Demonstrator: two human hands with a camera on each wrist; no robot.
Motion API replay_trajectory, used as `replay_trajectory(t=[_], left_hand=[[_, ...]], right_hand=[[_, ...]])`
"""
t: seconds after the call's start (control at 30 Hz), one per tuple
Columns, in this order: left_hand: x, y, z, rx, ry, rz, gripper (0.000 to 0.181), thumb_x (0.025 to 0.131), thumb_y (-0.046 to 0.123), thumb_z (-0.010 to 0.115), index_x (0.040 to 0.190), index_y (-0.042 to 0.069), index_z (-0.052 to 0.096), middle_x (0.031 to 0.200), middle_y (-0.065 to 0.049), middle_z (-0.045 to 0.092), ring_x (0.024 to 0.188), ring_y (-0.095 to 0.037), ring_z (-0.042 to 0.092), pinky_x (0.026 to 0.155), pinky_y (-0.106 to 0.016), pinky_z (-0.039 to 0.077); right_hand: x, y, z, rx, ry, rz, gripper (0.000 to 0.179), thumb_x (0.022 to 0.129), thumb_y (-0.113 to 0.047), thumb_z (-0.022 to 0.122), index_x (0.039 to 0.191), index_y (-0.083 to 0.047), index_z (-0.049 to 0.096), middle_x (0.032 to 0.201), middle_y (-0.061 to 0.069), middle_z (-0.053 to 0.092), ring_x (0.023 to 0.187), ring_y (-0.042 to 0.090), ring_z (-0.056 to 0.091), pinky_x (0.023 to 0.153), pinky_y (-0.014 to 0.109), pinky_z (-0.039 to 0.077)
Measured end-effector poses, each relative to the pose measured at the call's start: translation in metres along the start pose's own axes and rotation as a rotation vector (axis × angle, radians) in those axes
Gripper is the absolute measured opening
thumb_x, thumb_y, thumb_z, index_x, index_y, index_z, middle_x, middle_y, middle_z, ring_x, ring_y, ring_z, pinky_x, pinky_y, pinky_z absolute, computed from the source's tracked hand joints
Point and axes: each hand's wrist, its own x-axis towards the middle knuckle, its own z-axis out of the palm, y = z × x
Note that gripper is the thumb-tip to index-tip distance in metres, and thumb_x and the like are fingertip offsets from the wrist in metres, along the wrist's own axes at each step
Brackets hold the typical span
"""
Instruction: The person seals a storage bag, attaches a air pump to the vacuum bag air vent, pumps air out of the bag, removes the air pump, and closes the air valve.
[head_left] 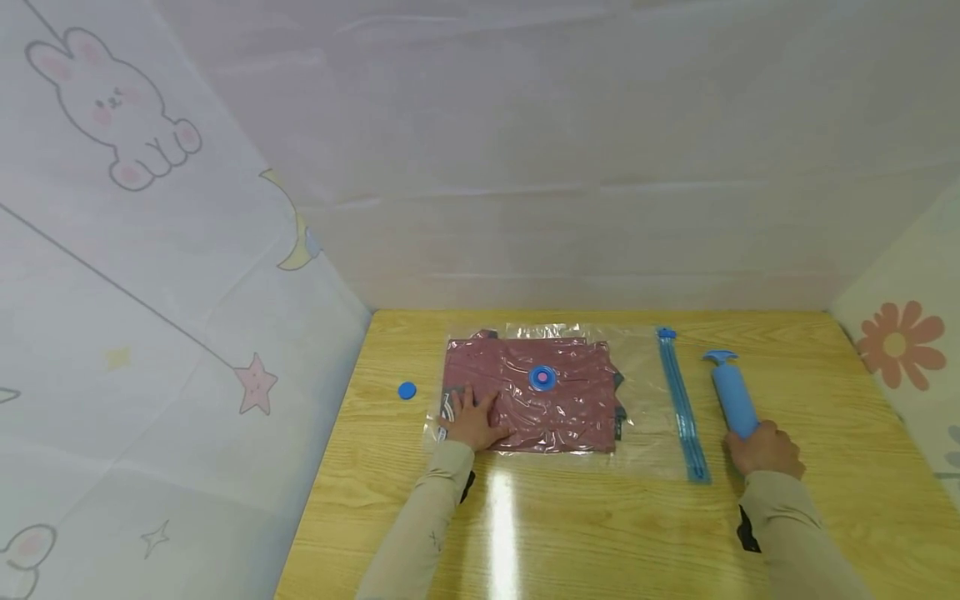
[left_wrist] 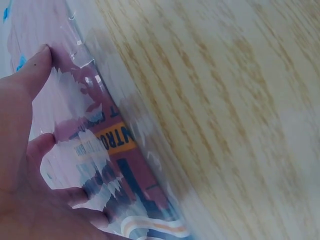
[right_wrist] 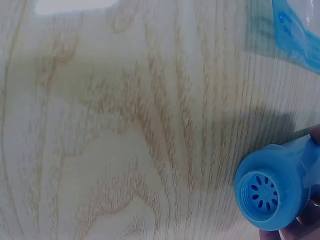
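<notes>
A clear vacuum storage bag point(head_left: 645, 400) lies flat on the table with a folded dark-pink garment point(head_left: 525, 417) inside. On its top is a round blue valve point(head_left: 542, 377), its cap off. The left hand point(head_left: 471, 423) rests with spread fingers on the bag's lower left part; in the left wrist view its fingertips point(left_wrist: 47, 142) touch the plastic over printed lettering. To the right of the bag, the right hand point(head_left: 767, 451) grips a blue hand pump point(head_left: 735, 400) near its lower end. The right wrist view shows the pump's slotted round nozzle point(right_wrist: 262, 195).
A small round blue cap point(head_left: 407, 390) sits on the table left of the bag. The bag's blue zip strip point(head_left: 682, 408) with its slider point(head_left: 666, 333) runs along the right side. Printed wall sheets stand behind and beside the wooden table point(head_left: 600, 533).
</notes>
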Motion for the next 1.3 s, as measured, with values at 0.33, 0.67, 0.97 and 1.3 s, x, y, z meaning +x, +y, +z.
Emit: replay_trajectory(t=[0.33, 0.67, 0.97, 1.3], left_hand=[[-0.001, 0.0, -0.001, -0.01, -0.002, -0.003, 0.082, 0.08, 0.059, 0.068, 0.15, 0.039, 0.03, 0.163, -0.015, 0.007, 0.147, -0.047, 0.002, 0.099, -0.084, 0.011], [-0.001, 0.0, 0.001, -0.009, 0.018, 0.005, 0.084, 0.079, 0.061, 0.068, 0.15, 0.039, 0.03, 0.163, -0.015, 0.008, 0.147, -0.047, 0.003, 0.098, -0.085, 0.01], [0.001, -0.003, 0.005, -0.006, 0.015, 0.001, 0.085, 0.078, 0.062, 0.068, 0.15, 0.041, 0.029, 0.163, -0.015, 0.008, 0.147, -0.047, 0.002, 0.097, -0.085, 0.01], [0.001, -0.003, 0.004, -0.022, 0.013, 0.0, 0.084, 0.078, 0.061, 0.068, 0.15, 0.039, 0.031, 0.163, -0.015, 0.007, 0.147, -0.047, 0.002, 0.097, -0.086, 0.011]], right_hand=[[-0.005, -0.007, -0.004, 0.003, -0.012, 0.017, 0.074, 0.093, -0.036, 0.046, 0.129, 0.025, 0.027, 0.109, 0.044, 0.039, 0.1, 0.061, 0.041, 0.073, 0.063, 0.04], [-0.009, -0.009, -0.005, -0.014, 0.059, 0.017, 0.077, 0.093, -0.041, 0.047, 0.132, 0.022, 0.027, 0.117, 0.047, 0.031, 0.108, 0.063, 0.032, 0.082, 0.069, 0.033], [0.0, -0.008, 0.007, 0.102, 0.238, -0.184, 0.065, 0.094, -0.032, 0.051, 0.138, 0.012, 0.032, 0.135, 0.047, 0.023, 0.119, 0.066, 0.023, 0.085, 0.074, 0.022], [-0.001, -0.029, 0.038, 0.078, 0.161, -0.574, 0.054, 0.094, -0.027, 0.06, 0.132, 0.009, 0.044, 0.127, 0.035, 0.04, 0.112, 0.054, 0.039, 0.085, 0.065, 0.039]])
